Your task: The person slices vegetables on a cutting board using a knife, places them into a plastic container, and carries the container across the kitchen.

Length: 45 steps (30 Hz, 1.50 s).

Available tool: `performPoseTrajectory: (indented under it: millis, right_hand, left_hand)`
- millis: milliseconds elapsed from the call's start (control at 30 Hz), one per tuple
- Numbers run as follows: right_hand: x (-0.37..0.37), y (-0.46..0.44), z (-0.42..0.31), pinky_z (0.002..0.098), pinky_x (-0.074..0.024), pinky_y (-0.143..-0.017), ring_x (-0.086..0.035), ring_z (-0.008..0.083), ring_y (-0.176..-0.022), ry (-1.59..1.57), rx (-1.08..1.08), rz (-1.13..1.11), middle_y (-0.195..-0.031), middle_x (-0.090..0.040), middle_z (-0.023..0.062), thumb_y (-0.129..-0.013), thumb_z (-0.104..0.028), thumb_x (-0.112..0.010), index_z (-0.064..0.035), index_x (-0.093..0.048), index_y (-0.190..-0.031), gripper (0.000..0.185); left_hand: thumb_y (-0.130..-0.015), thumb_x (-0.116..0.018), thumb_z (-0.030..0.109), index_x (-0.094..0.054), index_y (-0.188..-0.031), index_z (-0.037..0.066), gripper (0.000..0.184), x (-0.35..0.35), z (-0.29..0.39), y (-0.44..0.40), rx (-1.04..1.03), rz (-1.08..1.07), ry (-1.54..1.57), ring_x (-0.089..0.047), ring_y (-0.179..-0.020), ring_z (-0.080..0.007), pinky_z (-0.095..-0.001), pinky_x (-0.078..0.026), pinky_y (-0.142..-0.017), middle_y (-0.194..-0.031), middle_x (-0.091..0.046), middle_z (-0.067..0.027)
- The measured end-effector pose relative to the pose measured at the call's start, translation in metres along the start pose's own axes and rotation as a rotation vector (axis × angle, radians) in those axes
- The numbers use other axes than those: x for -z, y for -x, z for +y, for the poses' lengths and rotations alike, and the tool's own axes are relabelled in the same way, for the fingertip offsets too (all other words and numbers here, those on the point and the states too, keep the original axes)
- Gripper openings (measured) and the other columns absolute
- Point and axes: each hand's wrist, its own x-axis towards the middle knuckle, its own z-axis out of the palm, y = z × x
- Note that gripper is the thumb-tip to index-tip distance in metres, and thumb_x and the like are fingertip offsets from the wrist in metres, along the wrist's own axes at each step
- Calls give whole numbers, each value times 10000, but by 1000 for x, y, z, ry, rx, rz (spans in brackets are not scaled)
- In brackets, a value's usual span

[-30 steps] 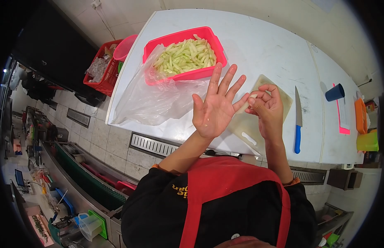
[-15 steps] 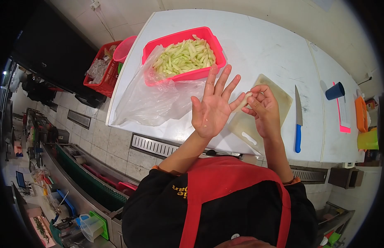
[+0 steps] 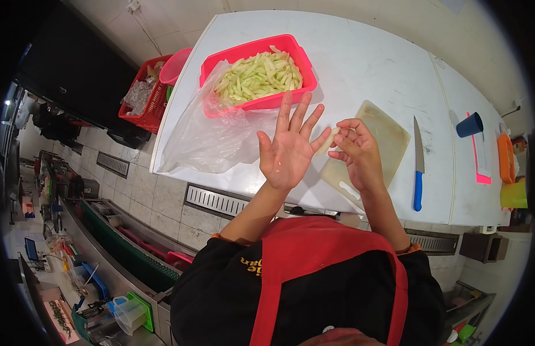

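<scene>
My left hand [image 3: 287, 151] is raised palm up over the table's near edge, fingers spread, with small pale bits stuck to the palm. Beside its little finger, my right hand [image 3: 361, 152] pinches a pale vegetable strip [image 3: 328, 142] between thumb and fingers. Below the right hand lies a worn cutting board [image 3: 388, 141] with a handle slot. Farther off, a pink tub [image 3: 305, 63] holds many pale green vegetable strips [image 3: 259, 76]. A clear plastic bag [image 3: 201, 138] drapes over the tub's near left corner onto the table.
A knife [image 3: 418, 167] with a blue handle lies right of the board on the white table [image 3: 359, 52]. Farther right are a dark blue cup [image 3: 469, 125] and an orange container [image 3: 505, 158]. A red basket [image 3: 146, 118] stands off the table's left edge.
Both hands have shifted slightly left, with the vegetable strip still pinched in my right hand. My left hand stays spread. The tub, board and knife have not been moved.
</scene>
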Motion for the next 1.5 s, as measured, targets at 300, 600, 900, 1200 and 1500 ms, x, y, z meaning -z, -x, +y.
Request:
performPoseTrajectory:
  millis: [300, 600, 900, 1200, 1500]
  right_hand:
    - [2, -4, 9, 268, -476, -676, -561, 108, -786, -37, -41, -18, -868, -592, 20, -840, -67, -625, -70, -539, -1023, 202]
    - [16, -39, 27, 269, -473, -690, -573, 126, -768, -30, -56, 48, -855, -604, 52, -818, -78, -652, -56, -526, -986, 212]
    - [-17, -138, -1, 297, -487, -834, -614, 181, -998, 715, 515, 74, -1040, -648, 90, -851, -143, -640, -2, -592, -1068, 263]
    - [129, -53, 62, 290, -478, -839, -615, 164, -953, 690, 241, 82, -996, -652, 87, -854, -82, -593, -31, -607, -1042, 195]
    - [195, 7, 28, 290, -487, -810, -630, 177, -897, 868, 250, 520, -956, -657, 117, -868, -68, -554, 6, -595, -1055, 206]
  left_hand:
    - [-864, -353, 704, -18, -1503, 187, 887, 7, 1, 6, 10, 17, -14, -129, -1417, -318, -543, -201, -1102, -1553, -63, -127]
    - [-909, -527, 374, -318, -1416, 113, 607, 79, 20, 32, 5, 255, -701, -441, -1238, -303, -463, -395, -986, -1405, -404, -154]
    - [-741, -656, 18, -607, -1074, 12, 337, 128, -25, 47, -43, 258, -1931, -581, -917, -339, -394, -466, -842, -976, -620, -170]
    - [-781, -642, 89, -637, -986, 34, 213, 131, -22, 24, 284, 236, -1831, -604, -780, -318, -409, -482, -730, -804, -637, -146]
    - [-747, -664, 71, -589, -1092, 40, 354, 81, 37, -85, -341, 254, -1959, -550, -1030, -318, -402, -432, -891, -1047, -613, -149]
